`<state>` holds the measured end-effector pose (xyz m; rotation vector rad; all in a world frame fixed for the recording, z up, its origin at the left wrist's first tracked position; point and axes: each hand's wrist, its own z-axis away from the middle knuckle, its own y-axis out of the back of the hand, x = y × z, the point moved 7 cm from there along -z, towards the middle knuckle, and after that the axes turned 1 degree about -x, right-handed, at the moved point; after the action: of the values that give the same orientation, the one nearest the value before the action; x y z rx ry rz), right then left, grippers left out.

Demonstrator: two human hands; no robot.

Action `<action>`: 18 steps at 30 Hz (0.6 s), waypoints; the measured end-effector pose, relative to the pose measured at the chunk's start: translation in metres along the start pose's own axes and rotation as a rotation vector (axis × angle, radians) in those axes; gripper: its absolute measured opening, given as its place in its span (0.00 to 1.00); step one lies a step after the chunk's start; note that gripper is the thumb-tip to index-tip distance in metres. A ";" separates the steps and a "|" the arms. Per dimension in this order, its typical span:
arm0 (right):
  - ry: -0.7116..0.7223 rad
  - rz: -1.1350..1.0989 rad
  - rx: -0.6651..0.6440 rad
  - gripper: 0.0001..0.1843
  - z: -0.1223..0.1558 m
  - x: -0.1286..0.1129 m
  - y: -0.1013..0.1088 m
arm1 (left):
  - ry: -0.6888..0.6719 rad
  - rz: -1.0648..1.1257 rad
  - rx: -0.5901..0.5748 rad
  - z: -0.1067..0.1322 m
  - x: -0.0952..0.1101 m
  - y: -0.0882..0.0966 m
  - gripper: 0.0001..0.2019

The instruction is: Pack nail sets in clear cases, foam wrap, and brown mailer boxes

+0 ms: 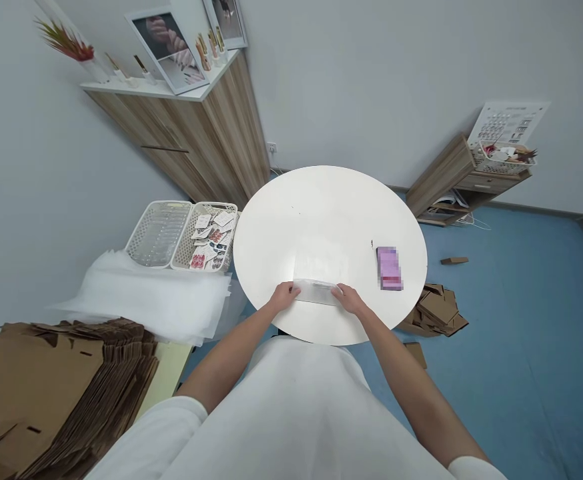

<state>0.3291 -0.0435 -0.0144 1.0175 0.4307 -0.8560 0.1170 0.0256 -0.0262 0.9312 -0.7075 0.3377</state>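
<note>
Near the front edge of the round white table [321,200], a thin translucent packing sheet [315,293] lies with its near part folded into a flat strip. My left hand [285,295] is closed on the strip's left end. Its right end is held between the thumb and fingers of my right hand [349,298]. Beyond the strip, the rest of the see-through sheet spreads flat and is hard to tell from the tabletop. Whether something lies inside the fold, I cannot tell. A purple, blurred rectangular item [389,268] rests to the right of my right hand.
Left of the table are a basket of printed cards [211,240], a basket of clear plastic cases [159,233], white foam sheets [146,293] and stacked flat cardboard boxes [71,393]. A wooden cabinet [186,133] stands behind. More cardboard [436,310] lies on the floor at right.
</note>
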 end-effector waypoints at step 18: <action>0.234 0.497 0.291 0.26 0.012 -0.022 -0.006 | -0.217 -0.349 0.207 0.012 0.026 0.007 0.25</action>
<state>0.3096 -0.0464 0.0031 1.4266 0.2328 -0.3566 0.1272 0.0193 0.0007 1.2797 -0.7003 -0.0012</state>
